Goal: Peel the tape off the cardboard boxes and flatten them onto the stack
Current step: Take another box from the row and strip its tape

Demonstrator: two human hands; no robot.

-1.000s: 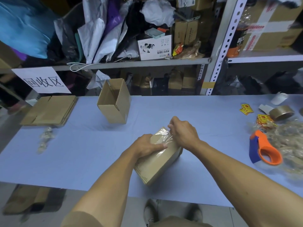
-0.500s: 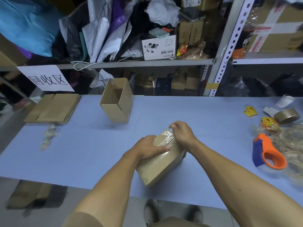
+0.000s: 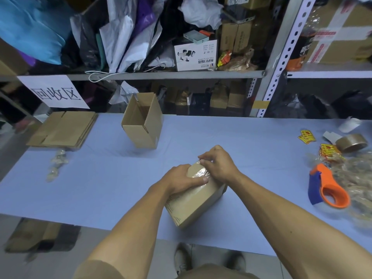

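Observation:
A small taped cardboard box (image 3: 194, 206) lies tilted on the blue table near the front edge. My left hand (image 3: 180, 181) grips its upper left side, thumb pressed on the top. My right hand (image 3: 218, 165) pinches the clear tape (image 3: 200, 173) at the box's far end. A second cardboard box (image 3: 144, 120) with open flaps stands further back, left of centre. The stack of flattened cardboard (image 3: 63, 129) lies at the table's far left, under a white paper sign.
An orange and blue tape dispenser (image 3: 328, 188) lies at the right, beside a heap of crumpled clear tape (image 3: 360, 178), a brown tape roll (image 3: 351, 142) and yellow stickers (image 3: 307, 136). A small wad of peeled tape (image 3: 57, 164) sits left. Cluttered metal shelves stand behind the table (image 3: 90, 188).
The view has shifted slightly. My hands stay on the taped box; the right hand's fingers have worked a little further along the tape at the box's end.

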